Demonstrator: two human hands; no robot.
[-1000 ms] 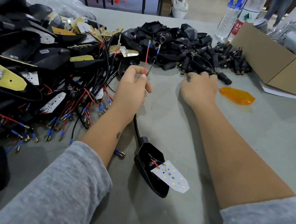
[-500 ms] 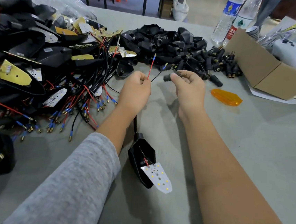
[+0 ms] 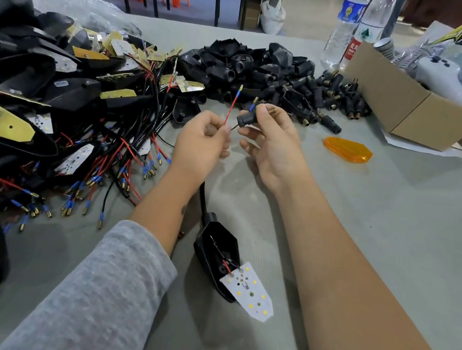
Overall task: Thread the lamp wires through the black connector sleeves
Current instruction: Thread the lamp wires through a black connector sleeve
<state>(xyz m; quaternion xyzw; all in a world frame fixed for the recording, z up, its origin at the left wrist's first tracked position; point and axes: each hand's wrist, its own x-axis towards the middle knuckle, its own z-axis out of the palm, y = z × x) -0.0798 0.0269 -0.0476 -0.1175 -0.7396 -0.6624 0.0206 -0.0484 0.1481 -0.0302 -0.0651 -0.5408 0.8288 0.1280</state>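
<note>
A: Since a second ago the right hand (image 3: 272,147) has lifted off the pile of sleeves (image 3: 273,77) at upper centre and now pinches one black connector sleeve (image 3: 246,120), mid-frame.

B: And the left hand (image 3: 201,143)?

A: Fingers closed on the red wire (image 3: 231,110), just beside the sleeve. Bottle labels (image 3: 354,50), upper right, are unreadable.
</note>
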